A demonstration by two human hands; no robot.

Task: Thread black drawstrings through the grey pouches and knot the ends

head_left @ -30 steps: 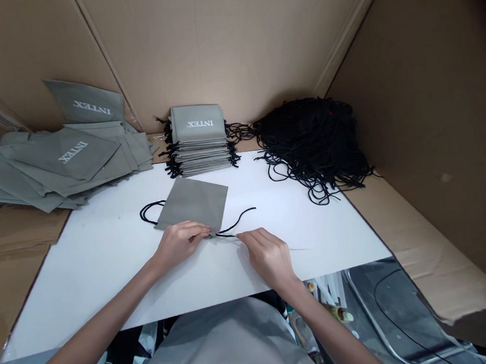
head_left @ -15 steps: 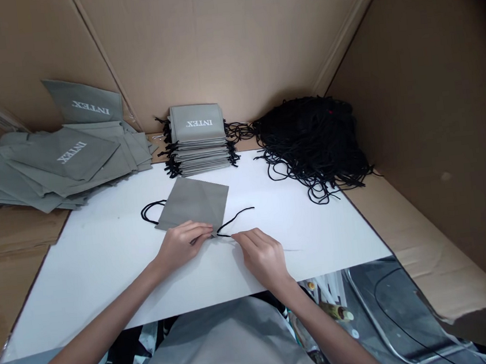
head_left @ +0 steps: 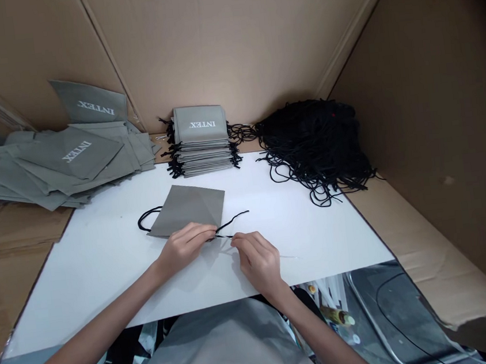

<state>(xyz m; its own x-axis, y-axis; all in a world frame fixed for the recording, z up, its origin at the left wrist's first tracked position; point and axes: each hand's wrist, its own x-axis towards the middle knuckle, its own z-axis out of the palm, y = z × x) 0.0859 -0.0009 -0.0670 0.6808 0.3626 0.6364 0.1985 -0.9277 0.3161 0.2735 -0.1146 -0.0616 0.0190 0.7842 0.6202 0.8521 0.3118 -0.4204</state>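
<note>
A plain grey pouch (head_left: pixel 193 206) lies tilted on the white table. Black cord (head_left: pixel 146 216) loops out of its left side, and one loose cord end (head_left: pixel 238 216) sticks out at its lower right corner. My left hand (head_left: pixel 189 244) pinches the pouch at that near right corner. Just to the right, my right hand (head_left: pixel 257 260) is closed, its fingertips pinching a thin strand that runs to the corner. The strand looks partly black and partly pale. A thin pale line shows on the table to the right of my right hand.
Loose grey pouches (head_left: pixel 50 167) are heaped at the back left. A neat stack of corded pouches (head_left: pixel 201 125) stands at the back middle. Black cords (head_left: pixel 312 140) form a pile at the back right. Cardboard walls (head_left: pixel 220 45) enclose the back and sides of the white table (head_left: pixel 102 243).
The pouch has shifted slightly left and toward me, its near corner now more covered by my left hand. My right hand has moved slightly left, and its fingertips still pinch the strand.
</note>
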